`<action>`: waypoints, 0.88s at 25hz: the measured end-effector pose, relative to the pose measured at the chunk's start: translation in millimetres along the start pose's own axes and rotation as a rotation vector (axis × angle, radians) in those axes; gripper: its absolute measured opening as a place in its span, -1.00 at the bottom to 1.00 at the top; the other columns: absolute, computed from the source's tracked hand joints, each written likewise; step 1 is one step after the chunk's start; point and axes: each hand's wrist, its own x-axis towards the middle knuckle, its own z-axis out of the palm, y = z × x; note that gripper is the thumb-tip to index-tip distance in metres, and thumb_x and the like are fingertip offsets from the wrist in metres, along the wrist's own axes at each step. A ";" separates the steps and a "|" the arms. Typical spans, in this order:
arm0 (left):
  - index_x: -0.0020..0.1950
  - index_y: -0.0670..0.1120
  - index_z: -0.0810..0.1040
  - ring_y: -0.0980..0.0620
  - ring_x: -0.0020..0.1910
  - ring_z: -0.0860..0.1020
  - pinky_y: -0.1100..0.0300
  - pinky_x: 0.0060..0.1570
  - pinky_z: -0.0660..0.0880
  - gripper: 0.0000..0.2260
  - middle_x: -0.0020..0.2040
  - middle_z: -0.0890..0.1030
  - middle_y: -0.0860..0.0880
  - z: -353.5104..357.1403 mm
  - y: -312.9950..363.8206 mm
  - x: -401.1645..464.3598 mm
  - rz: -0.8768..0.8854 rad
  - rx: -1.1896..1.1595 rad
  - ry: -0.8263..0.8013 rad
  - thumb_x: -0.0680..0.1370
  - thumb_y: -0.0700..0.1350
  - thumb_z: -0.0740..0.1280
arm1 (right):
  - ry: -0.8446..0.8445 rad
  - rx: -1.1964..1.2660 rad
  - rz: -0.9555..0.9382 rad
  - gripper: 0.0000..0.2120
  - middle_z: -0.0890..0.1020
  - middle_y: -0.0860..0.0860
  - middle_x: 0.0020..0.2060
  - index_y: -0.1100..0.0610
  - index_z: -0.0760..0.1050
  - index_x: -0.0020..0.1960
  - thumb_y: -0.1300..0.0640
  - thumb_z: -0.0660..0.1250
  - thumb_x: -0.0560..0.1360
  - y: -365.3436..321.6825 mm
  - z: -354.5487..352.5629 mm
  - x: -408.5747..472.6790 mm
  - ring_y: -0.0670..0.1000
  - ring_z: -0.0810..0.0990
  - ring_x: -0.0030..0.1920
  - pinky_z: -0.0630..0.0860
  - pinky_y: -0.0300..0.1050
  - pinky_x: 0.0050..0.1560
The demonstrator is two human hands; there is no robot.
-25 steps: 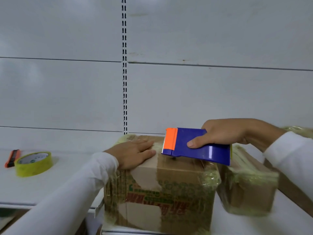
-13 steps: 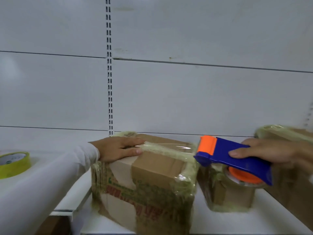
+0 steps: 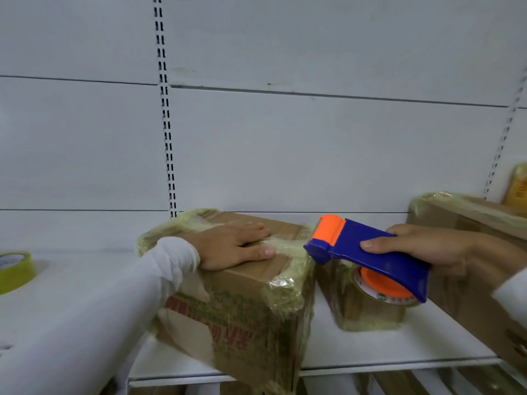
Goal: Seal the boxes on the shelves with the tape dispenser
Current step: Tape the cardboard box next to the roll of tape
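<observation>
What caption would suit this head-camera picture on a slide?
Left hand rests flat on a taped box on the shelf while the right hand holds the tape dispenser beside it.

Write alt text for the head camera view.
A left hand presses flat on a taped cardboard box on a white shelf, while the right hand holds a blue-and-orange tape dispenser beside it.

The tape dispenser (image 3: 368,259) in the right hand (image 3: 422,246) has travelled from over the cardboard box (image 3: 242,295) off its right edge, now tilted, roll showing. The left hand (image 3: 233,246) has slid right along the tape.
</observation>
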 end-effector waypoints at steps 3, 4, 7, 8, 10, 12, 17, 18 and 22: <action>0.51 0.23 0.11 0.20 0.52 -0.05 0.03 0.51 -0.13 -0.33 0.54 0.04 0.21 -1.8 -8.3 1.7 0.023 -0.037 -0.051 0.44 0.43 0.01 | -0.042 -0.010 -0.004 -0.53 0.67 0.28 -0.11 0.32 0.58 0.01 -0.14 0.34 0.52 2.8 -1.4 -10.3 0.13 0.64 -0.21 0.54 -0.08 -0.19; 0.51 0.23 0.11 0.21 0.51 -0.05 0.03 0.50 -0.14 -0.34 0.54 0.03 0.22 -1.7 -9.6 2.9 0.036 -0.039 -0.064 0.45 0.43 0.01 | -0.097 -0.036 -0.010 -0.50 0.65 0.30 -0.12 0.33 0.57 0.01 -0.16 0.32 0.56 5.7 -3.6 -18.0 0.14 0.62 -0.21 0.53 -0.07 -0.18; 0.51 0.23 0.12 0.22 0.51 -0.05 0.07 0.49 -0.14 -0.33 0.54 0.03 0.22 -3.0 -16.8 6.0 0.076 -0.039 -0.070 0.44 0.44 0.00 | -0.097 -0.078 0.064 -0.41 0.65 0.34 -0.10 0.30 0.58 0.09 -0.27 0.35 0.50 21.3 -14.7 -47.6 0.20 0.62 -0.17 0.54 -0.07 -0.16; 0.50 0.24 0.13 0.23 0.50 -0.04 0.11 0.48 -0.14 -0.33 0.54 0.04 0.23 -2.7 -19.1 6.8 0.091 -0.044 -0.066 0.43 0.44 0.00 | -0.082 -0.085 0.096 -0.39 0.64 0.37 -0.06 0.28 0.59 0.10 -0.29 0.36 0.48 26.4 -15.4 -55.4 0.22 0.62 -0.14 0.55 -0.06 -0.14; 0.48 0.27 0.16 0.26 0.48 0.00 0.19 0.43 -0.12 -0.35 0.53 0.07 0.25 -3.2 -20.5 9.1 0.127 -0.049 -0.068 0.43 0.45 0.02 | -0.044 -0.092 0.118 -0.37 0.65 0.35 -0.05 0.27 0.61 0.08 -0.32 0.37 0.45 32.1 -6.4 -63.4 0.21 0.63 -0.14 0.56 -0.09 -0.15; 0.46 0.28 0.21 0.24 0.47 0.07 0.21 0.40 -0.07 -0.40 0.51 0.12 0.25 -6.3 -19.9 9.0 0.158 -0.016 -0.013 0.44 0.42 0.03 | -0.030 -0.103 0.098 -0.37 0.68 0.30 -0.09 0.32 0.60 0.05 -0.29 0.35 0.47 31.8 8.7 -61.8 0.17 0.65 -0.18 0.56 -0.09 -0.16; 0.41 0.19 0.34 0.12 0.40 0.33 0.19 0.38 0.18 -0.44 0.43 0.36 0.17 -6.9 23.8 -7.3 0.174 0.043 0.327 0.49 0.38 -0.02 | 0.059 -0.052 0.082 -0.48 0.67 0.23 -0.22 0.36 0.58 -0.07 -0.16 0.30 0.53 26.0 37.2 -61.0 0.08 0.63 -0.32 0.52 -0.09 -0.19; 0.38 0.16 0.37 0.07 0.35 0.38 0.14 0.36 0.24 -0.40 0.38 0.43 0.13 -4.6 42.0 -10.2 0.151 0.003 0.328 0.48 0.43 -0.04 | 0.081 -0.052 0.081 -0.52 0.68 0.20 -0.24 0.31 0.59 -0.09 -0.15 0.30 0.52 26.2 40.6 -60.6 0.05 0.63 -0.34 0.52 -0.09 -0.19; 0.28 0.16 0.29 0.00 0.29 0.41 0.16 0.16 0.33 -0.56 0.34 0.41 0.09 22.3 102.7 -10.3 0.143 0.081 0.162 0.45 0.23 0.26 | 0.140 -0.071 0.067 -0.57 0.72 0.14 -0.19 0.19 0.58 -0.06 -0.21 0.38 0.44 30.2 39.8 -52.4 0.04 0.66 -0.27 0.53 -0.07 -0.10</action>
